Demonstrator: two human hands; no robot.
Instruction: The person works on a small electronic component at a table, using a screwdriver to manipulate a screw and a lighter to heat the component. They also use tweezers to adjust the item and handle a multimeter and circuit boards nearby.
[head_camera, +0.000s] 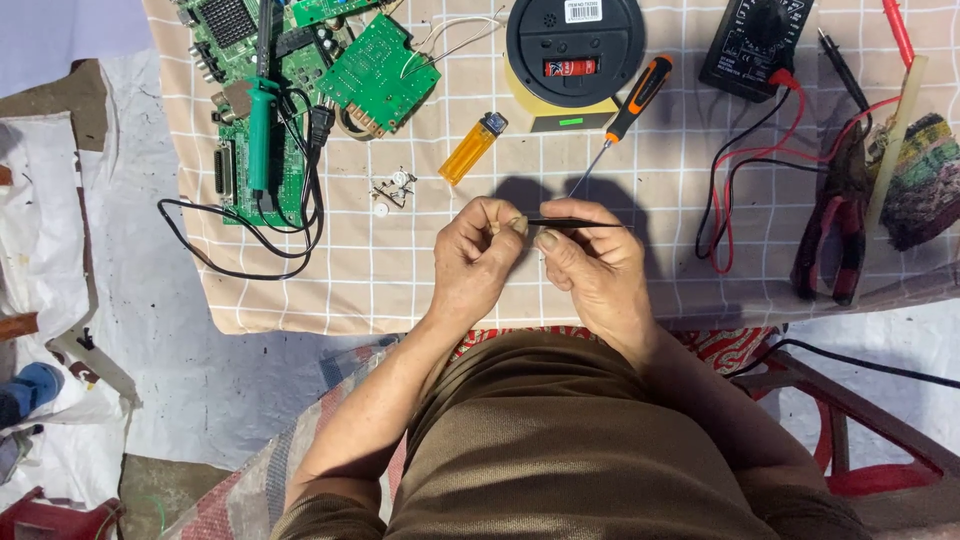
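Tweezers (575, 223) lie pinched in the right hand (592, 268), tips meeting the left hand (482, 255), whose fingers pinch something tiny.

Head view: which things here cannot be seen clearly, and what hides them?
- Small part pinched by the left hand: too small, covered by fingertips.
- Dark thin tool in the right hand: its rear end is hidden under the fingers.
- Multimeter: cut off by the top edge.
- Green circuit board: partly covered by the soldering iron and cable.
- Loose bits on the cloth: too small to identify.
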